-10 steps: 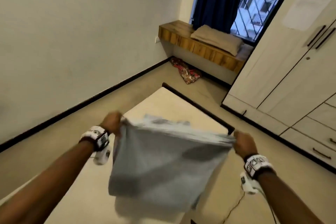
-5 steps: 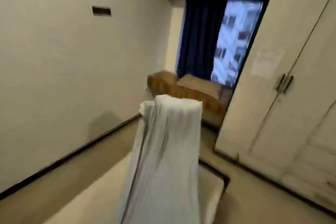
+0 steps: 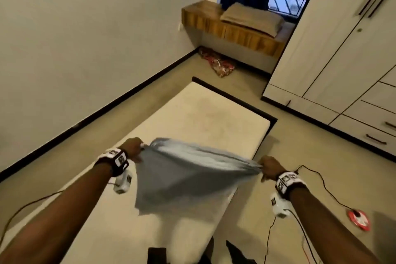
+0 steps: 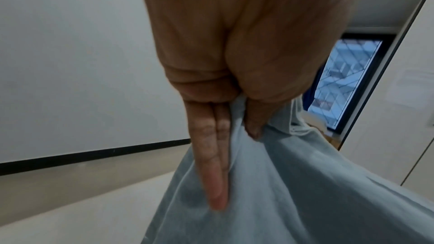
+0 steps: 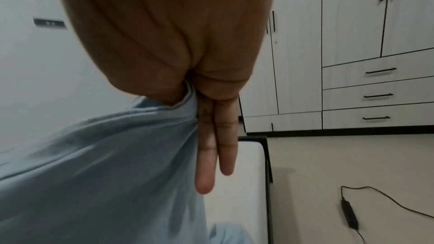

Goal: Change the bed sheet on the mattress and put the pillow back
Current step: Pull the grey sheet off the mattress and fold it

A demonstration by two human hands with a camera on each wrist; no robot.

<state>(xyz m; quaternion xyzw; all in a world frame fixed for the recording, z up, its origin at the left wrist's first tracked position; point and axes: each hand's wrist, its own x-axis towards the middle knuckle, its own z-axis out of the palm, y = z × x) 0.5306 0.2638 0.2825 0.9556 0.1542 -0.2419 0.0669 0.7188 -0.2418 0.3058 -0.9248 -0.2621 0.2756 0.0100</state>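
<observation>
Sheet (image 3: 188, 176), soft pale-blue cloth creased into folds, hangs taut over the bare cream mattress (image 3: 199, 118) between the left hand (image 3: 134, 149) and the right hand (image 3: 271, 167), each pinching a bunched top corner with two fingers laid straight along the fabric. Its lower edge sags, blurred. Pillow (image 3: 251, 18), tan and flat, lies on the wooden surface (image 3: 201, 17) under the window, well apart.

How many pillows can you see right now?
1: the tan pillow lies on the wooden ledge under the window, apart from the mattress. Others may be out of view.
</observation>
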